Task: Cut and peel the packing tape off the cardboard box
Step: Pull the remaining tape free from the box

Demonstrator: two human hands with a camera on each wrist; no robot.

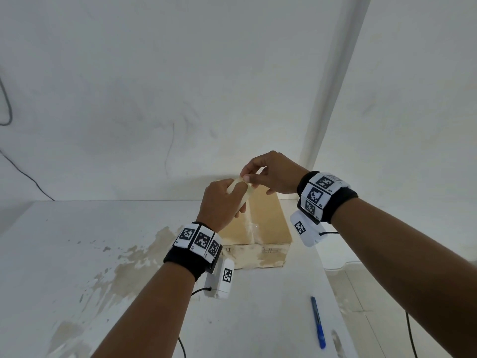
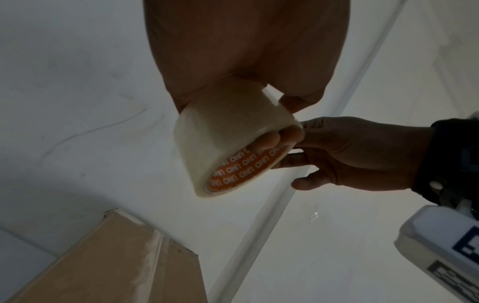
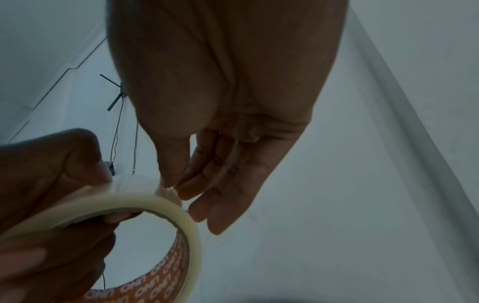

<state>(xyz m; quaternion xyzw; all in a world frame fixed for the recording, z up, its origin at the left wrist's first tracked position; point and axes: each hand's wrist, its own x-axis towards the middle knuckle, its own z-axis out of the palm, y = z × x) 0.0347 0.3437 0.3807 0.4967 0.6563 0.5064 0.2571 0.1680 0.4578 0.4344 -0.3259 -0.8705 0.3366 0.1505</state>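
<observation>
A brown cardboard box (image 1: 268,220) sits on the white table, with a pale tape strip (image 1: 251,224) along its top seam. Both hands are raised above it. My left hand (image 1: 222,202) grips a roll of clear packing tape (image 1: 242,193) with an orange printed core (image 2: 241,168), fingers hooked through the hole. My right hand (image 1: 247,177) pinches at the roll's outer layer (image 3: 145,184) with thumb and forefinger; the other fingers are spread loosely. A blue utility knife (image 1: 318,322) lies on the table near the right front, away from both hands.
The white table (image 1: 90,241) has brownish stains left of the box. A wall stands close behind, with a vertical white trim (image 1: 333,86) at the right. The table's right edge drops to a tiled floor (image 1: 374,293). Thin cables run from the wrist units.
</observation>
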